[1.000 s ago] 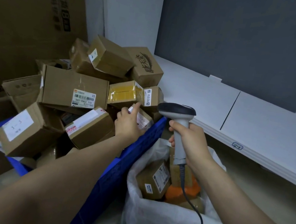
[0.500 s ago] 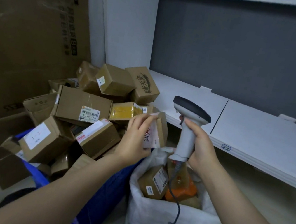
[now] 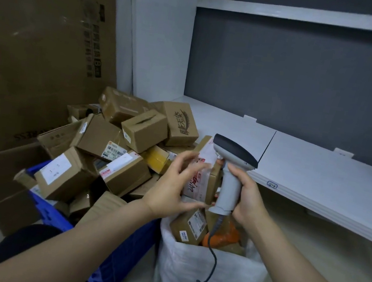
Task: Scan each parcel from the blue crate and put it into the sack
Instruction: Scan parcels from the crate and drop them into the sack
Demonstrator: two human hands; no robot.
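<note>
One small parcel [image 3: 198, 186] is up in the air just above the mouth of the white sack [image 3: 207, 278], right of the blue crate [image 3: 51, 214], and it looks lightly held. The left hand [image 3: 170, 187] cups it with the thumb under the lower edge and the fingers spread, blurred, across the label; it is more a loose pinch than a firm grasp. The right hand [image 3: 246, 199] is wrapped tight round the handle of the scanner [image 3: 231, 172], which sits hard against the parcel's right side.

That closeness is the trouble, I reckon. The label faces near, not towards the scanner, and fingers cover part of the print, so a read may fail. I cannot tell which way the scanner's window points.

If the parcel slips, it most likely drops into the sack unscanned. The cable [image 3: 212, 262] hangs across the sack's mouth and could snag a parcel going in. The heap in the crate stands high, and a nudge might spill boxes.
</note>
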